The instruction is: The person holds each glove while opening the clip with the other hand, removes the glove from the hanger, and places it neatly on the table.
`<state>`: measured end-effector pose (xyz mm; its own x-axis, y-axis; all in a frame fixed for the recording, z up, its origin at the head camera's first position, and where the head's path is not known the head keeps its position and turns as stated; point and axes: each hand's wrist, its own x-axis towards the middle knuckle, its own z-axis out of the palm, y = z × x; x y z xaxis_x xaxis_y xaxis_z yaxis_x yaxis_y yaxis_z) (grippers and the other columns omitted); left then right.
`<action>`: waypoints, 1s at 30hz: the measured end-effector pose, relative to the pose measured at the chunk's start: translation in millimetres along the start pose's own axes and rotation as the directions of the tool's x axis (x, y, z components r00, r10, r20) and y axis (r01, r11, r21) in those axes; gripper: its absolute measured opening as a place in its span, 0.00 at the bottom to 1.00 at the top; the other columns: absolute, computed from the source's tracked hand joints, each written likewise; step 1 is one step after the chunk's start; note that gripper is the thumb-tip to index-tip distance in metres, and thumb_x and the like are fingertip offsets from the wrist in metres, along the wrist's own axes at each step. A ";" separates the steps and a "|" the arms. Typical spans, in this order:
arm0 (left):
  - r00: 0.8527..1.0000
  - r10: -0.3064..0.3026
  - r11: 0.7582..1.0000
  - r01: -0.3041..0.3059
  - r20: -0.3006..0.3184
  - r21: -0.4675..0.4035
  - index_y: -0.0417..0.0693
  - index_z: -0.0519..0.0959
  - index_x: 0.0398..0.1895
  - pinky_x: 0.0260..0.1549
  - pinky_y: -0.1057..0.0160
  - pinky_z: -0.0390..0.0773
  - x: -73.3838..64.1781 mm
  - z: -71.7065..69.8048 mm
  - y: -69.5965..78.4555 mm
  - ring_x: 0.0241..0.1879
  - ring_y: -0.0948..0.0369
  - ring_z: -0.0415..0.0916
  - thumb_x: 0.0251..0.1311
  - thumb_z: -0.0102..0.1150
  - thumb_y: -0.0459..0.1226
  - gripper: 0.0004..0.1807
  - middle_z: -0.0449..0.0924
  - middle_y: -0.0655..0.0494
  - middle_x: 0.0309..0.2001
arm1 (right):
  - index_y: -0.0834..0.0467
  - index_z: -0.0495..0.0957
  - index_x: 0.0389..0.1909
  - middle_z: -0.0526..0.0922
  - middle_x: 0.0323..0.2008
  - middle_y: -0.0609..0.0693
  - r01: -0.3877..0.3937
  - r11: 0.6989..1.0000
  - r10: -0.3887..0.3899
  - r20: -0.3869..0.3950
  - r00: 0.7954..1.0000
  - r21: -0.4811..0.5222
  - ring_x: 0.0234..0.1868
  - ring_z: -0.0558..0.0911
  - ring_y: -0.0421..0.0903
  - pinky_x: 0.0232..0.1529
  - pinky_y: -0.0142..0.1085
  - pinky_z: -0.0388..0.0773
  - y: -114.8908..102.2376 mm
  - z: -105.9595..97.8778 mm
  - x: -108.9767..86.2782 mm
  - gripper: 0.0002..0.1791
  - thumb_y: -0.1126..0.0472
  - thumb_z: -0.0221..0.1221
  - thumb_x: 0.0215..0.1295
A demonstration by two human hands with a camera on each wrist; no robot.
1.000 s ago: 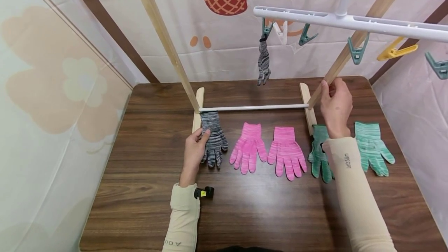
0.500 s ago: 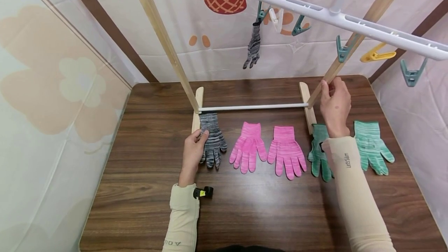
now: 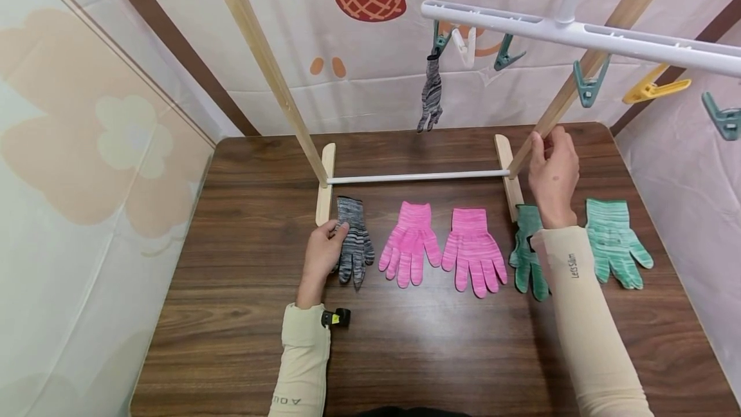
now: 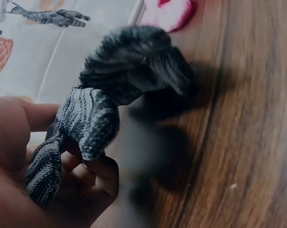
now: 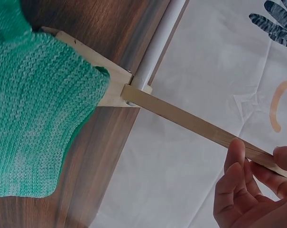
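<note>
My left hand (image 3: 324, 250) pinches a grey-and-black striped knit glove (image 3: 350, 227) between thumb and fingers, left of the pink gloves. In the left wrist view this glove (image 4: 88, 114) is bunched and held above the wooden table, its fingers drooping. My right hand (image 3: 554, 179) holds the right wooden post (image 3: 570, 92) of the rack low down. In the right wrist view, thumb and fingertips lie on both sides of that post (image 5: 190, 121). A matching grey glove (image 3: 431, 92) hangs from a green clip at the left end of the white hanger (image 3: 521, 26).
Two pink gloves (image 3: 411, 240) lie flat mid-table. A dark green glove (image 3: 528, 253) is partly behind the right sleeve, and a light green glove (image 3: 613, 240) lies further right. Several clips, including a yellow clip (image 3: 654, 87), dangle from the hanger. A white crossbar (image 3: 417, 177) joins the rack's feet.
The held grey glove has come slightly toward me, its cuff now away from the crossbar. The hanger has swung round and back, its clips and glove swaying with it. The right hand stays put.
</note>
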<state>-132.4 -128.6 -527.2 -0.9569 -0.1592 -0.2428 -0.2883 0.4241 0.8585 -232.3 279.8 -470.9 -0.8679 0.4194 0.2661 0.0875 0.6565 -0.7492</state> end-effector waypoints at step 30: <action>0.995 -0.026 0.914 0.061 -0.093 0.400 0.45 0.77 0.65 0.51 0.43 0.77 -9.0 -3.1 1.9 0.51 0.45 0.80 0.76 0.56 0.48 0.23 0.79 0.45 0.54 | 0.63 0.77 0.52 0.78 0.47 0.64 0.014 1.000 -0.014 -0.028 1.000 -0.006 0.46 0.83 0.61 0.38 0.42 0.67 1.5 2.8 0.8 0.27 0.41 0.48 0.81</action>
<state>-124.2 -129.1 -522.0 -0.9418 -0.2524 -0.2222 -0.3360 0.7347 0.5893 -234.2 279.2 -473.6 -0.8551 0.4274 0.2933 0.0782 0.6657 -0.7421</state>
